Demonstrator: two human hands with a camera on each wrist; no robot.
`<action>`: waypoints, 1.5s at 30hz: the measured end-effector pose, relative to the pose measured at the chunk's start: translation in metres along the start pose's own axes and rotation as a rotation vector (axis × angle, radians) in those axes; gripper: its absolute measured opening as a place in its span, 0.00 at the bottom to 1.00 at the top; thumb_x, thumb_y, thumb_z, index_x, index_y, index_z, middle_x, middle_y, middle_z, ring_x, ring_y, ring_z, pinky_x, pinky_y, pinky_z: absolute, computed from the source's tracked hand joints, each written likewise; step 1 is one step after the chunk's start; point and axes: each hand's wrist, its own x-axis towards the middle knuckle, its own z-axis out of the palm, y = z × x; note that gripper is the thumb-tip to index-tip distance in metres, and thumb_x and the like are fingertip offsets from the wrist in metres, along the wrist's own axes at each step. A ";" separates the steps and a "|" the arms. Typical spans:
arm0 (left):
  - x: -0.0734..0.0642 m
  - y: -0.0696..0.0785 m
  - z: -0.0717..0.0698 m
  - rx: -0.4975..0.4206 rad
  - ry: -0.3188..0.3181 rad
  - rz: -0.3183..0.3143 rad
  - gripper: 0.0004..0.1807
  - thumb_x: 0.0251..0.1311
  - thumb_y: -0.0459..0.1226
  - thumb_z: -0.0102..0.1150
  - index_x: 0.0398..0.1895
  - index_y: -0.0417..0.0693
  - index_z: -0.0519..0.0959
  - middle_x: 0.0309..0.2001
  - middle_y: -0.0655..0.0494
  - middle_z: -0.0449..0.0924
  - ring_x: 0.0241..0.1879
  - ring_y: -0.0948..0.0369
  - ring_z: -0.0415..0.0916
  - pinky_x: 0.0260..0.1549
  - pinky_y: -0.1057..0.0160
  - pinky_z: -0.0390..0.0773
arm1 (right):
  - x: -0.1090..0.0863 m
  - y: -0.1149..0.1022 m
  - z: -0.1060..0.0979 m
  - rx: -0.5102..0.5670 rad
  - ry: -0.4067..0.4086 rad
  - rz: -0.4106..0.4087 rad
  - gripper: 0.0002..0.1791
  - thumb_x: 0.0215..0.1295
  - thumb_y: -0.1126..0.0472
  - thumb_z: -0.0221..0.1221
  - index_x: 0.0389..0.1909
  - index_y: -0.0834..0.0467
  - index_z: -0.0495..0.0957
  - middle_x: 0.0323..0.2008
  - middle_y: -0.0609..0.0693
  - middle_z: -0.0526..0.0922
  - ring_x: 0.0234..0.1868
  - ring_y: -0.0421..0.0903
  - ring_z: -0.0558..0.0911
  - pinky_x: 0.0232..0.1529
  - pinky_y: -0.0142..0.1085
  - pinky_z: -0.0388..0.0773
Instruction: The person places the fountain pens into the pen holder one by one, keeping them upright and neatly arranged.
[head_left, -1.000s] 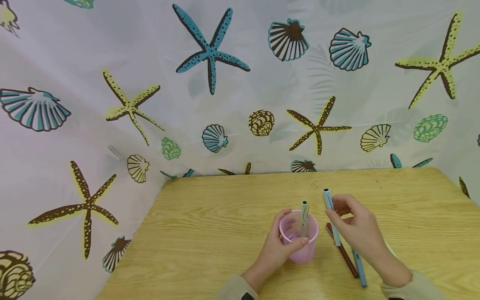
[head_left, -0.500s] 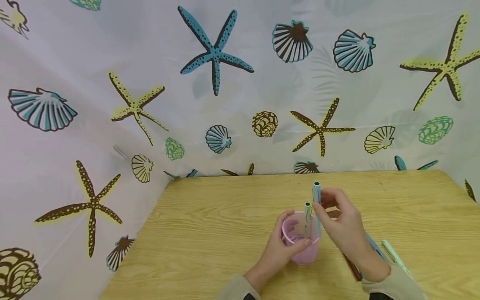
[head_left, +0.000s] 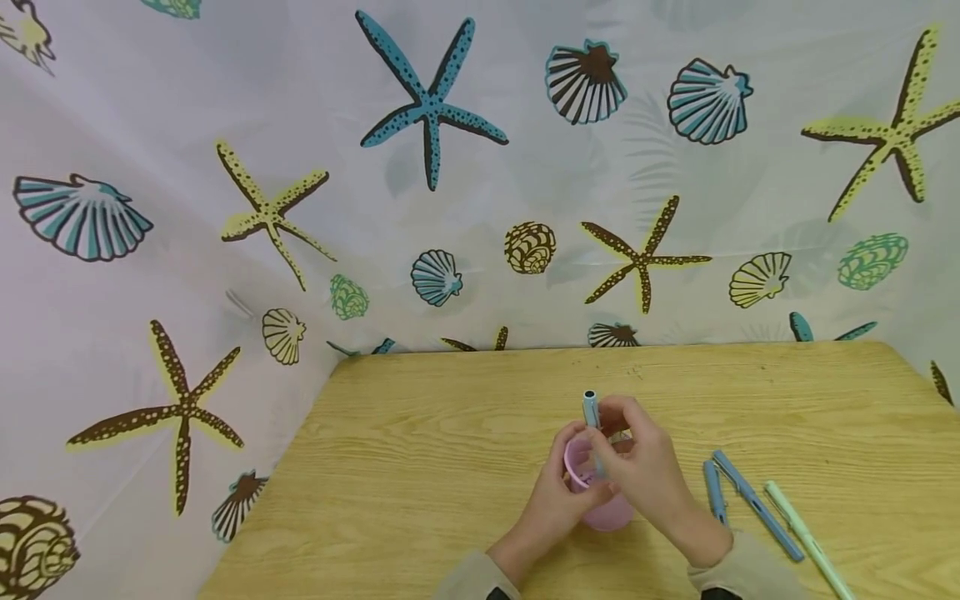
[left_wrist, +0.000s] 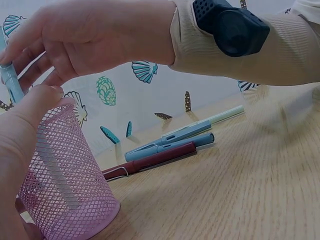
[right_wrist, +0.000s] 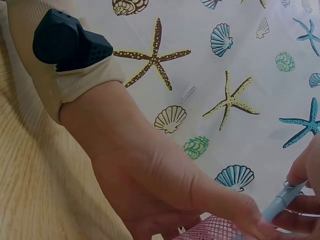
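Note:
My left hand [head_left: 551, 500] grips a pink mesh pen cup [head_left: 611, 510] that stands on the table, fingers round its far side and thumb at the near side. Over the cup, my right hand [head_left: 651, 471] pinches a light blue pen [head_left: 591, 408] upright, its lower part inside the rim. In the left wrist view, a pale pen-like shape [left_wrist: 57, 170] shows through the mesh wall. The right wrist view shows the right fingers [right_wrist: 306, 167] on the light blue pen [right_wrist: 280, 202] just above the cup [right_wrist: 212, 230]. A pale green pen in the cup is hidden behind the right hand.
To the right lie two blue pens [head_left: 757, 504] and a pale green pen [head_left: 810, 540] on the wooden table [head_left: 420, 467]. A dark red pen [left_wrist: 155, 159] lies near the cup. A curtain with shells and starfish [head_left: 480, 200] hangs behind the table.
My right hand has carried the light blue pen leftward from above the loose pens to over the cup, then lowered it inside. The left hand keeps its hold on the cup.

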 end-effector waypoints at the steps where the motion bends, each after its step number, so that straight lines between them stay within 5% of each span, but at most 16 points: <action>1: -0.001 0.004 0.000 0.002 -0.005 0.008 0.38 0.55 0.36 0.64 0.65 0.64 0.56 0.61 0.57 0.63 0.60 0.52 0.62 0.53 0.49 0.69 | -0.001 0.000 0.001 0.002 -0.015 0.008 0.15 0.56 0.74 0.61 0.43 0.64 0.73 0.32 0.52 0.78 0.33 0.45 0.78 0.28 0.34 0.79; 6: -0.003 0.011 0.002 0.022 -0.003 0.002 0.38 0.56 0.37 0.63 0.67 0.64 0.55 0.63 0.56 0.62 0.62 0.53 0.60 0.54 0.51 0.68 | -0.006 0.005 0.002 -0.005 -0.087 0.053 0.15 0.56 0.71 0.62 0.43 0.58 0.74 0.32 0.47 0.79 0.34 0.43 0.78 0.29 0.33 0.79; 10: 0.001 -0.004 0.003 0.029 -0.002 0.003 0.39 0.56 0.38 0.64 0.66 0.70 0.55 0.63 0.60 0.62 0.62 0.56 0.61 0.52 0.56 0.70 | -0.008 0.008 0.002 -0.041 -0.136 0.090 0.16 0.55 0.72 0.63 0.43 0.57 0.74 0.31 0.46 0.79 0.33 0.41 0.78 0.30 0.32 0.78; 18: 0.003 0.000 -0.003 0.075 0.011 0.050 0.39 0.54 0.35 0.63 0.66 0.65 0.56 0.60 0.59 0.66 0.60 0.57 0.64 0.56 0.56 0.67 | -0.005 0.010 0.005 -0.046 -0.239 0.120 0.16 0.54 0.72 0.62 0.43 0.58 0.73 0.33 0.47 0.79 0.33 0.42 0.80 0.33 0.31 0.79; 25: 0.004 0.000 -0.002 0.075 0.016 0.015 0.40 0.52 0.33 0.64 0.66 0.61 0.56 0.59 0.58 0.67 0.58 0.59 0.66 0.56 0.59 0.67 | -0.004 0.007 0.002 -0.129 -0.320 0.127 0.14 0.55 0.70 0.63 0.42 0.60 0.73 0.36 0.48 0.80 0.35 0.42 0.80 0.34 0.30 0.78; 45: 0.003 -0.002 0.002 0.049 0.036 0.001 0.37 0.54 0.35 0.64 0.65 0.61 0.57 0.61 0.61 0.66 0.60 0.58 0.64 0.56 0.55 0.66 | -0.007 0.005 -0.004 -0.096 -0.308 0.119 0.13 0.56 0.70 0.63 0.42 0.59 0.75 0.36 0.49 0.81 0.37 0.42 0.80 0.36 0.32 0.78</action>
